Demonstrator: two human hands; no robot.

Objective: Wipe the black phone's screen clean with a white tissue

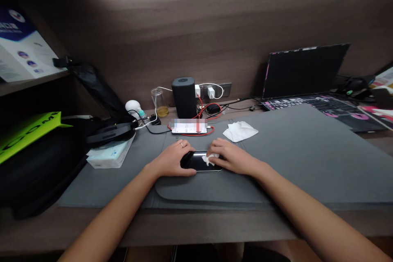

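Observation:
A dark smartphone (198, 165) lies flat on the grey desk mat (301, 159), its long side running left to right. My left hand (176, 159) grips the phone's left end, thumb along the near edge and fingers along the far edge. Bunched under the fingers of my right hand (229, 155) is a white tissue (207, 159), which rests against the right part of the screen. A second crumpled tissue (240, 131) lies on the mat beyond my right hand.
Behind the hands sits another phone (189, 127) with a lit screen and a red cable. A black speaker (184, 97), a glass jar (160, 102) and plugged chargers stand along the wall. An open laptop (303, 73) is at right, a tissue pack (111, 153) at left.

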